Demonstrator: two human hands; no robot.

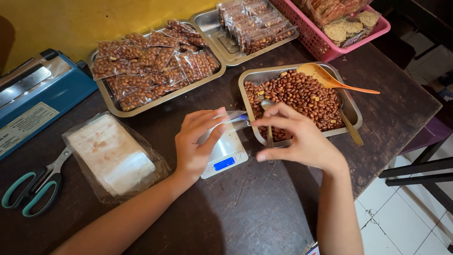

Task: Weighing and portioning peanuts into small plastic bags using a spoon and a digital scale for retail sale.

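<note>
My left hand (197,141) pinches a small clear plastic bag (231,119) above a small digital scale (225,156) with a lit blue display. My right hand (295,137) grips the other end of the bag and also holds a metal spoon (269,123), its bowl lying over the peanuts. Right beside both hands is a metal tray (350,109) of loose roasted peanuts (302,97), with an orange plastic spoon (330,80) resting across its far corner.
Two metal trays with several sealed peanut packets (151,61) (255,23) stand at the back. A blue heat sealer (33,99) is at left, scissors (35,186) below it, a stack of empty bags (111,153) nearby. A pink basket (330,38) sits far right. The table edge drops off at right.
</note>
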